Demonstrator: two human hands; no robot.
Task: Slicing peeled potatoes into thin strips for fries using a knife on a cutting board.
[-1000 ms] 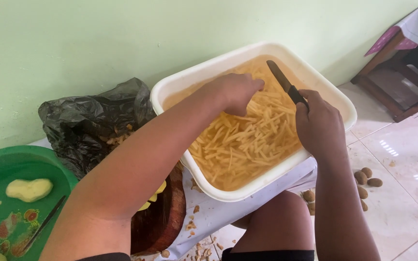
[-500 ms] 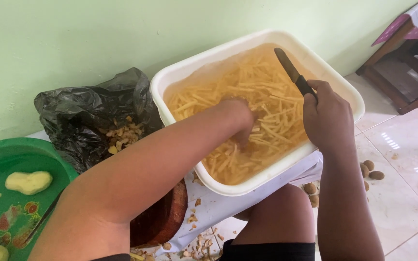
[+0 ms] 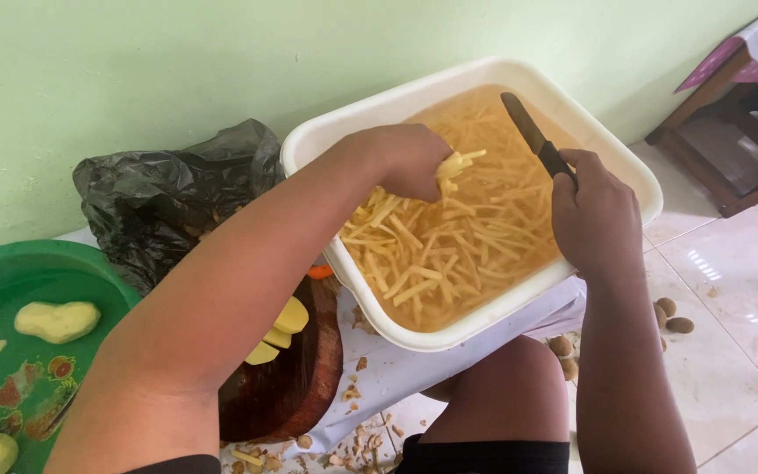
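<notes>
A white square tub (image 3: pixel 370 114) of cloudy water holds a mass of cut potato sticks (image 3: pixel 458 246). My left hand (image 3: pixel 401 158) is lifted above the water near the tub's back left, closed on a small bunch of potato sticks (image 3: pixel 455 164). My right hand (image 3: pixel 594 215) rests over the tub's right rim and grips a black-handled knife (image 3: pixel 532 136), its blade pointing up and away over the water.
A round dark wooden board (image 3: pixel 300 377) with potato chunks (image 3: pixel 278 329) lies under my left arm. A black bag of peelings (image 3: pixel 164 206) sits at the wall. A green basin (image 3: pixel 10 290) with peeled potatoes (image 3: pixel 54 320) is at left. Small unpeeled potatoes (image 3: pixel 668 316) lie on the tiled floor; a wooden stool (image 3: pixel 730 132) stands right.
My left hand was dipped among the sticks in the water; it has risen out with a few sticks pinched in it. The right hand with the knife has barely moved.
</notes>
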